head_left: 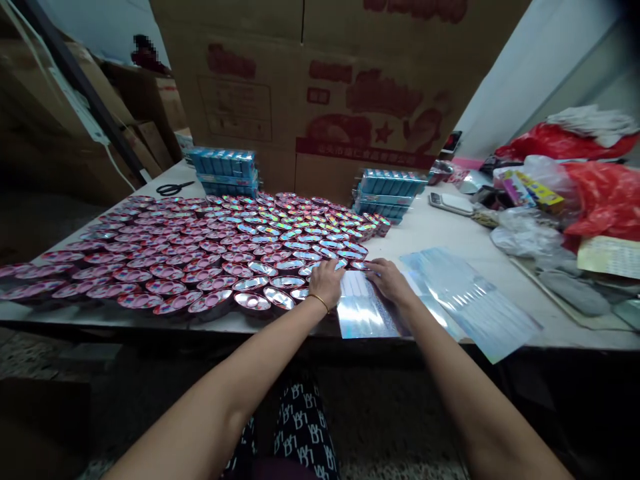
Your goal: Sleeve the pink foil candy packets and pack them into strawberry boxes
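Many small oval containers with shiny foil tops (217, 283) stand packed together across the table. My left hand (326, 287), with a bracelet at the wrist, is at their right front edge, its fingers bent down. What lies under those fingers is hidden. A silvery, reflective sheet with pale strips (364, 308) lies between my hands at the table's front edge. My right hand (391, 280) is at the sheet's upper right corner, with thumb and fingertips closed on its edge. More shiny, translucent sheets (467, 297) lie to the right of that hand.
Two stacks of blue packs, a left stack (225, 170) and a right stack (387, 193), stand before a large cardboard box (320, 87). Black scissors (174, 189) lie at the back left. A small scale (451, 204) and red plastic bags (605, 197) are on the right.
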Action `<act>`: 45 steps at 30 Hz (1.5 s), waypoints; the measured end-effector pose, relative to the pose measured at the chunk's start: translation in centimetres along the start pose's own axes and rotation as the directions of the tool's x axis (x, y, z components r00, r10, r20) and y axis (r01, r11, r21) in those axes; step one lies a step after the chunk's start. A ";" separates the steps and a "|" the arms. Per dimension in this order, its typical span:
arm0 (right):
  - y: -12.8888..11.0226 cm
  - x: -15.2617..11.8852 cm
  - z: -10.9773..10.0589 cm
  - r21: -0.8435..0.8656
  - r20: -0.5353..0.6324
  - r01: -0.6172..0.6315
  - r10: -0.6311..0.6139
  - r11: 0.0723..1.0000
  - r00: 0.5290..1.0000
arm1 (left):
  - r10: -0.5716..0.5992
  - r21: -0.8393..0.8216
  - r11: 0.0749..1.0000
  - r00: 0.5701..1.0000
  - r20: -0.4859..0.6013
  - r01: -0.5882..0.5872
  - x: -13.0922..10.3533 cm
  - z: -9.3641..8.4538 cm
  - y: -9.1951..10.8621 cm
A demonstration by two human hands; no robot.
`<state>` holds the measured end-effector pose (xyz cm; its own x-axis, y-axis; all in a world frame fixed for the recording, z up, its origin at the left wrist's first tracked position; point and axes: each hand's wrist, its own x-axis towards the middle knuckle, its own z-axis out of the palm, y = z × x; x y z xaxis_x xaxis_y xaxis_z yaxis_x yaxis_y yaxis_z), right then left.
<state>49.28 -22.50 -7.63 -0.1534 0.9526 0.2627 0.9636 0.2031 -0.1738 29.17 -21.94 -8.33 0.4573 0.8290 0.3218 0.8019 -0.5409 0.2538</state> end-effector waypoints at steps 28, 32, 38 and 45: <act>-1.0 -0.3 0.0 -0.056 -0.026 0.182 -0.184 0.982 0.983 | 0.065 -0.012 0.998 0.991 0.117 -0.064 -0.7 0.0 1.3; -1.5 -0.9 -0.1 0.031 -0.133 0.141 -0.136 0.990 0.982 | 0.077 -0.023 0.997 0.989 0.123 -0.075 -0.8 0.1 1.1; -1.6 0.0 -1.0 0.170 -0.076 0.097 -0.085 0.981 0.993 | 0.049 -0.035 0.998 0.992 0.118 -0.045 -0.8 0.1 1.1; -3.8 -2.2 -7.7 0.369 -0.104 -0.107 0.156 0.923 0.982 | -0.003 -0.136 0.990 0.988 0.153 0.024 -0.2 -0.3 0.9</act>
<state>47.65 -27.12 -0.19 0.0222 0.9438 0.3296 0.8256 0.1687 -0.5385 29.72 -22.66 -7.90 0.5086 0.8425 0.1774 0.7529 -0.5352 0.3830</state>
